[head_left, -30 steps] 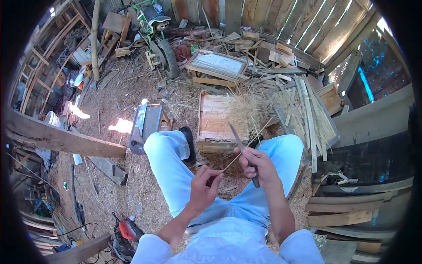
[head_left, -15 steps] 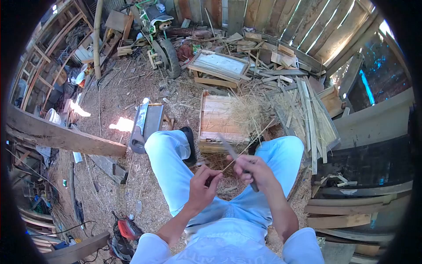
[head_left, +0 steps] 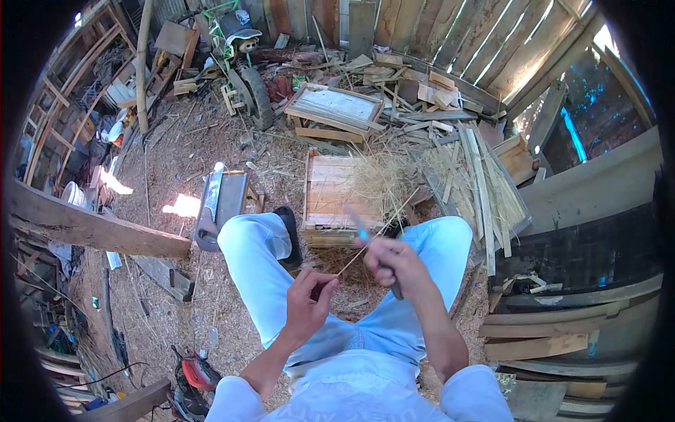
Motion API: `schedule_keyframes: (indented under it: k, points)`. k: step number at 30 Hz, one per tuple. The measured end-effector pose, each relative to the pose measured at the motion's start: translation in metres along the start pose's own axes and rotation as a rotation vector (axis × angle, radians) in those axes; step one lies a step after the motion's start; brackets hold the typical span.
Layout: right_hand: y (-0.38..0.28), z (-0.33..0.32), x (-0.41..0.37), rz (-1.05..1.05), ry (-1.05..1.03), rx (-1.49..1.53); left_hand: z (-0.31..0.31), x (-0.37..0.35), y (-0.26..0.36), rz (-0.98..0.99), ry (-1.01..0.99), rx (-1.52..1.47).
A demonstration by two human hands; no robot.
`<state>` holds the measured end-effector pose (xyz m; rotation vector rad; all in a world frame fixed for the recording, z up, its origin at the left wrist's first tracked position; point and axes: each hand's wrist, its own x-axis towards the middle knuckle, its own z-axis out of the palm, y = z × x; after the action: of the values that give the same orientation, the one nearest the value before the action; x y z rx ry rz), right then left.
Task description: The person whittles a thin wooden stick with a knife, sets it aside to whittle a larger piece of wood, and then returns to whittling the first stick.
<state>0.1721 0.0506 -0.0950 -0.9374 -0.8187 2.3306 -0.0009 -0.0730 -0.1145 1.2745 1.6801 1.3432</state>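
Left hand: we've got the left hand (head_left: 308, 290) just below mid-frame, thumb and fingers closed together on the lower end of a thin strip (head_left: 350, 263)
Right hand: our right hand (head_left: 397, 264), a bit higher and right of center, is wrapped shut round the handle of a knife (head_left: 361, 228); we can't tell if those fingers touch the strip too
Strip: skinny, pale tan, slanting up and right from our left fingertips past the right hand, over the gap between our knees
Knife: blade pointing up and left, pretty blurry, handle end poking out below our fist
Wooden box (head_left: 336, 184): just past the hands near center, slatted top, straw (head_left: 387, 176) heaped over its right side
Bench: low bench (head_left: 235, 200) left of our left knee, with a saw (head_left: 211, 202) lying on it
Room: our hands are apart, shavings-covered ground (head_left: 278, 183) shows between bench and box, and our legs (head_left: 441, 259) frame both sides
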Motion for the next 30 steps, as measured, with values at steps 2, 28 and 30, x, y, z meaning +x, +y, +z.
schedule_keyframes:
  k: [2, 28, 30]
  points:
    - [0.002, 0.006, -0.006, 0.091, -0.08, -0.092, -0.001, -0.001, -0.001, 0.009, -0.008, 0.02]
    - [-0.002, 0.003, -0.018, -0.086, -0.158, -0.186, 0.005, 0.013, 0.018, 0.033, -0.127, 0.025]
    - [0.0, 0.004, -0.019, -0.037, -0.262, -0.271, 0.004, 0.01, 0.015, 0.029, -0.15, -0.018]
